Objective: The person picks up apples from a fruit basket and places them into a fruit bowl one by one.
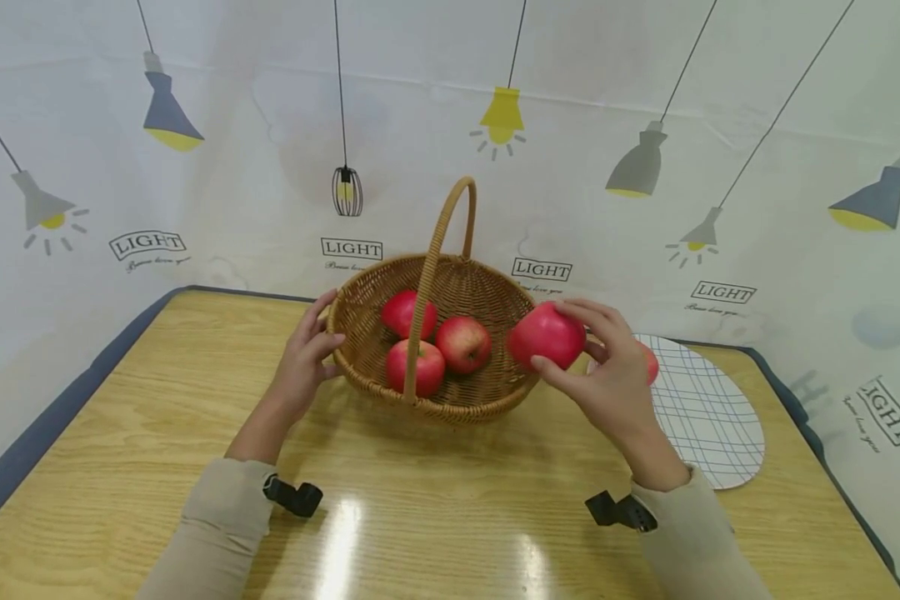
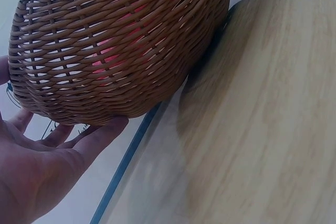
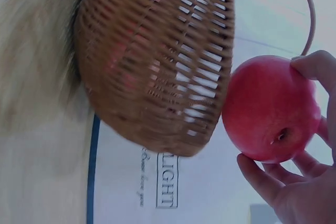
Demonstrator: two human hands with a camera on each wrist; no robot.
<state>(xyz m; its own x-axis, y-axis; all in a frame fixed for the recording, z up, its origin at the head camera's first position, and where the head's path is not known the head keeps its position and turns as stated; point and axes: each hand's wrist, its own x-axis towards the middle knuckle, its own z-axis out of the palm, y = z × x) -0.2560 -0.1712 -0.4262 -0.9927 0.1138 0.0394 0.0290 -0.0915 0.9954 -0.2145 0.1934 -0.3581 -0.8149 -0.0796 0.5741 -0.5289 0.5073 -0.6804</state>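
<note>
A brown wicker basket [image 1: 487,287] with a tall arched handle stands on the table. Inside it lie three red apples, one at the back left [image 1: 399,313], one at the front [image 1: 433,367] and one further right [image 1: 462,342]. My left hand [image 1: 296,362] grips the basket's left end, its fingers against the weave [image 2: 105,66] in the left wrist view. Between thumb and fingers, my right hand [image 1: 618,387] holds another red apple [image 1: 546,335] at the basket's right rim. The right wrist view shows that apple [image 3: 268,108] beside the basket wall.
On the right lies a white oval plate with blue lines [image 1: 712,417]. An apple [image 1: 652,364] on it is partly hidden behind my right hand. The wooden table [image 1: 435,500] meets a lamp-printed cloth backdrop [image 1: 420,125] behind the basket.
</note>
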